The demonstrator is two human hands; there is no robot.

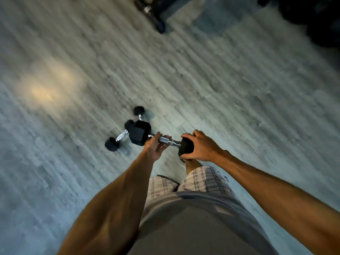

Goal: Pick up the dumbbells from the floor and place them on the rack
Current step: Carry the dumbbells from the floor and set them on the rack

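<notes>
I hold a black hex dumbbell (140, 132) with a chrome handle in the air in front of me, above the floor. My left hand (154, 146) curls around the handle near its far head. My right hand (200, 147) cups the near black head from the right side. Two smaller black hex dumbbells lie on the grey floor beyond it: one (117, 138) to the left, and another (138, 111) farther away, partly hidden behind the held dumbbell's far head. The view is motion-blurred.
Grey wood-look floor (220, 80) all around. A dark equipment foot (154, 17) stands at the top centre, and dark bulky gear (312, 17) fills the top right corner. My plaid shorts (202, 179) and grey shirt fill the bottom.
</notes>
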